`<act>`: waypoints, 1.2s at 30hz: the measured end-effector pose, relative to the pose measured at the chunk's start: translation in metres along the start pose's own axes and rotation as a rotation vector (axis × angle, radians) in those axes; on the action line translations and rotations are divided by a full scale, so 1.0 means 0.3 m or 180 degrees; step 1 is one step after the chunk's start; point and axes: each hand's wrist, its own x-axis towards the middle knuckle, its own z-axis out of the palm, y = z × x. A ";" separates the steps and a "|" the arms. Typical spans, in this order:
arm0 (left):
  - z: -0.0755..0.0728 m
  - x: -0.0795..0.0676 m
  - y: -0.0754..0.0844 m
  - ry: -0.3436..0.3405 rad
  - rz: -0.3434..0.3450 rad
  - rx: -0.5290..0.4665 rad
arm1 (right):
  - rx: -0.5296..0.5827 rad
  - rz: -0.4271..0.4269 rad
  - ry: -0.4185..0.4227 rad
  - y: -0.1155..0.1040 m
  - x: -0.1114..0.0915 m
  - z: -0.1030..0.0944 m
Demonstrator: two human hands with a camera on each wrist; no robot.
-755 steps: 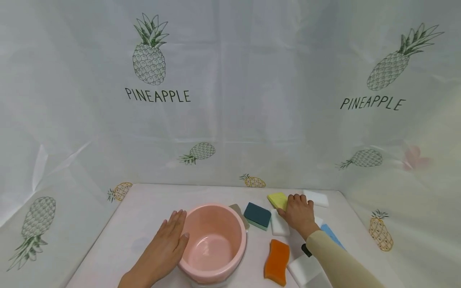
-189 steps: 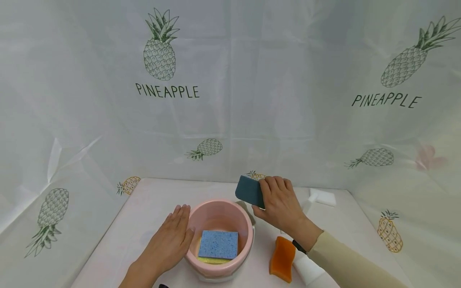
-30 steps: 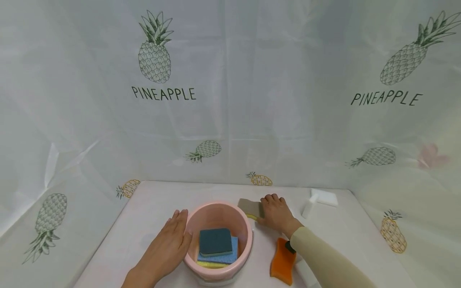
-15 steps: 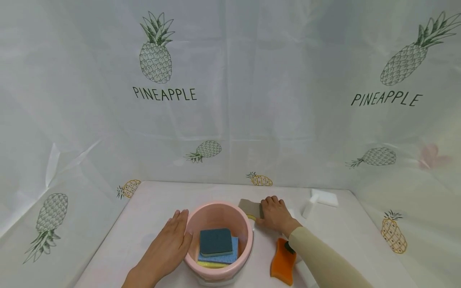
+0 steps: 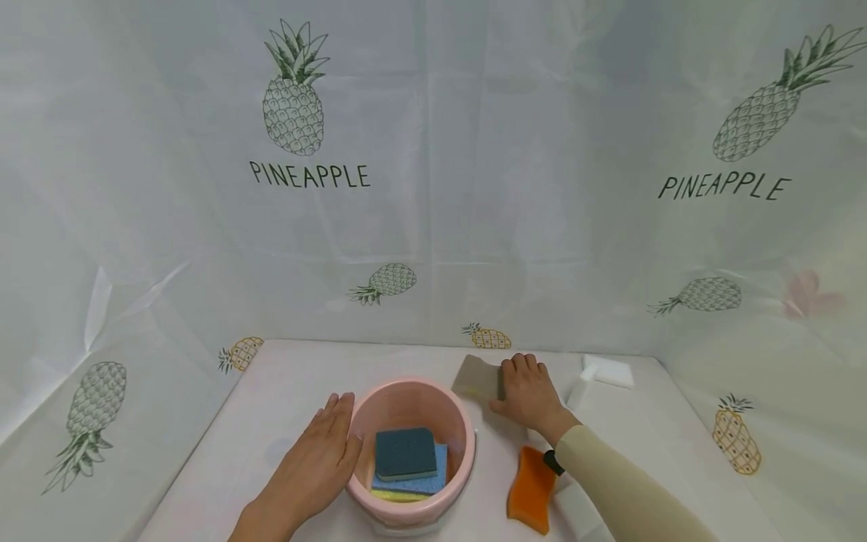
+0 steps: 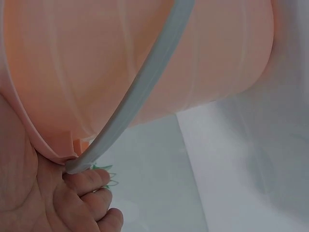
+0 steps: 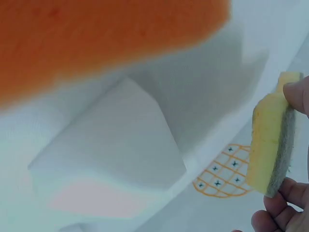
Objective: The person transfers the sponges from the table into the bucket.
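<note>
My right hand [image 5: 531,395] pinches a wavy-edged sponge [image 5: 478,378], grey on one face and yellow on the other, above the table to the right of the bucket. In the right wrist view the sponge [image 7: 268,142] is held by its ends, between thumb and fingers, off the surface. My left hand [image 5: 305,470] rests, fingers straight, against the left rim of the pink bucket [image 5: 406,406]. Inside the bucket, a dark teal sponge [image 5: 406,454] lies over a blue sponge [image 5: 436,470], with a yellow sponge [image 5: 400,496] beneath.
An orange wavy sponge [image 5: 531,493] lies right of the bucket, beside a white block [image 5: 579,512] partly under the right sleeve. Further back are another white block [image 5: 608,371] and a white piece [image 5: 582,388]. The bucket's grey handle [image 6: 130,101] hangs down its side.
Since a second ago my right hand has lifted the grey-and-yellow sponge off the table. Earlier the bucket was empty, then held yellow and blue sponges; the dark teal one followed. Left hand stays put.
</note>
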 end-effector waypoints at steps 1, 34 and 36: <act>0.000 0.000 0.000 0.0004 0.0004 0.0001 | -0.0022 -0.0021 0.0070 0.003 -0.001 -0.006; 0.045 0.004 0.098 0.0318 0.0016 0.0159 | -0.0109 -0.0572 0.0862 -0.015 0.018 -0.348; 0.040 0.002 0.095 0.0304 0.0050 0.0197 | -0.0106 -0.0636 0.0884 -0.042 0.019 -0.373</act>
